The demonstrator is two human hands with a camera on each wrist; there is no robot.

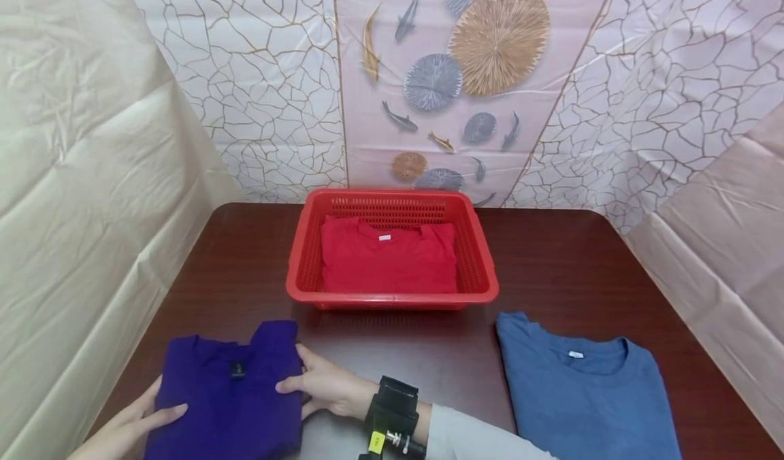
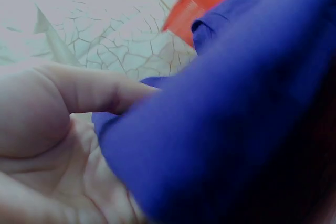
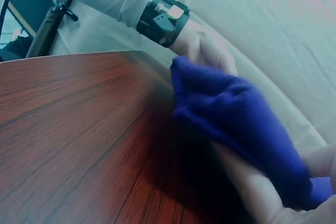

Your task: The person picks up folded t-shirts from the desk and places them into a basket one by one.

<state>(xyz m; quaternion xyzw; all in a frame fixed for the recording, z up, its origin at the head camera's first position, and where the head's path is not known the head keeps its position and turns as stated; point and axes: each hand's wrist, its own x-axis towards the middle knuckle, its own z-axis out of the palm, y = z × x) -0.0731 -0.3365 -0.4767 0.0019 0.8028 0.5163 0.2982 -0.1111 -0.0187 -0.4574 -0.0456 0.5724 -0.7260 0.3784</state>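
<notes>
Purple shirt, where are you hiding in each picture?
Head: the purple shirt is at the lower left.
Left wrist: the purple shirt fills much of the middle and right.
Right wrist: the purple shirt runs from the middle to the lower right.
Shared landmark: the left hand, holding the shirt in all three.

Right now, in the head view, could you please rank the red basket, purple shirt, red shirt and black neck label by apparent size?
1. Red basket, by its outline
2. Purple shirt, though nearer the camera
3. Red shirt
4. Black neck label
</notes>
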